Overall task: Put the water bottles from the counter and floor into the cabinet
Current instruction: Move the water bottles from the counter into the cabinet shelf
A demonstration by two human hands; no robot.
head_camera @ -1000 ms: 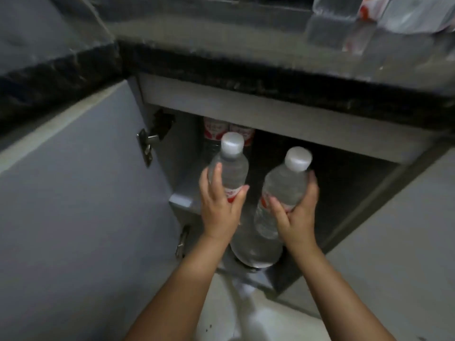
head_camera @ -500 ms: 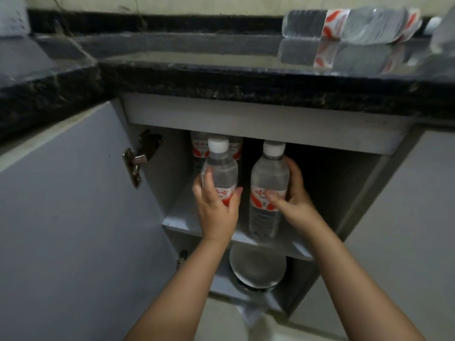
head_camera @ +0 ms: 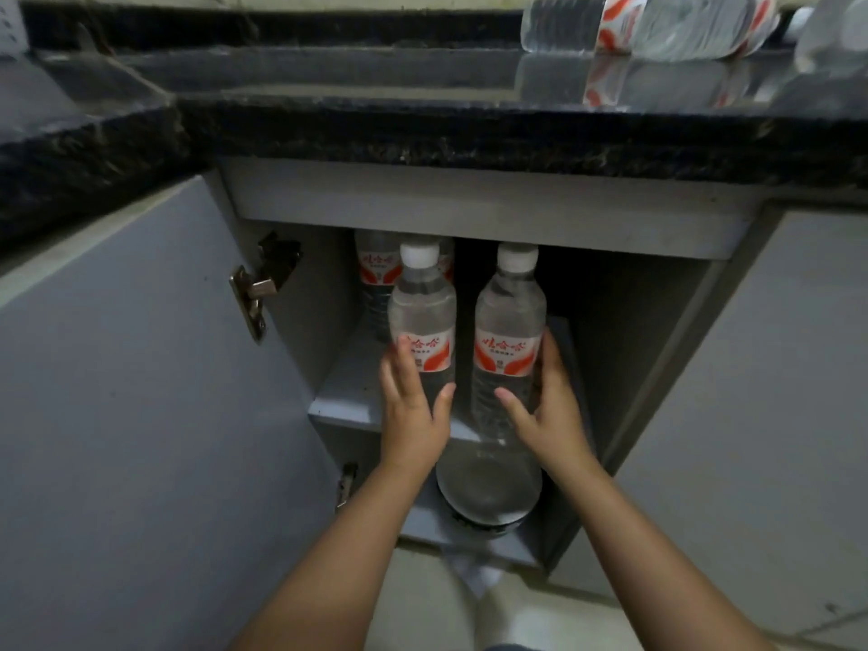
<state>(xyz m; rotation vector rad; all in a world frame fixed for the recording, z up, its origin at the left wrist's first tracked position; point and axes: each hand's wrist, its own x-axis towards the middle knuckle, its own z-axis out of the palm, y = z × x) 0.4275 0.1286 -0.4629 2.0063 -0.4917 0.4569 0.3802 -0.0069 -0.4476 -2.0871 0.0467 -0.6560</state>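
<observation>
I have both hands at the open cabinet [head_camera: 488, 237], one bottle in front of each. The left bottle [head_camera: 422, 317] and the right bottle [head_camera: 509, 331] stand upright side by side on the upper shelf [head_camera: 338, 397], near its front edge, long axes vertical, caps up. My left hand [head_camera: 413, 415] sits low against the left bottle, fingers fairly straight and spread, thumb out to the right; it looks like a loosening touch more than a grip, though I can't tell if the palm is off it. My right hand [head_camera: 545, 411] cups the right bottle from its right side, fingers curved round the label edge, thumb across the lower front. More bottles stand behind on the shelf [head_camera: 375, 274], so I judge there's little room to push back. A round pot [head_camera: 488, 491] sits on the shelf below. Several bottles [head_camera: 648, 25] lie on their sides on the counter [head_camera: 422, 133], up and right, nearer my right hand.
</observation>
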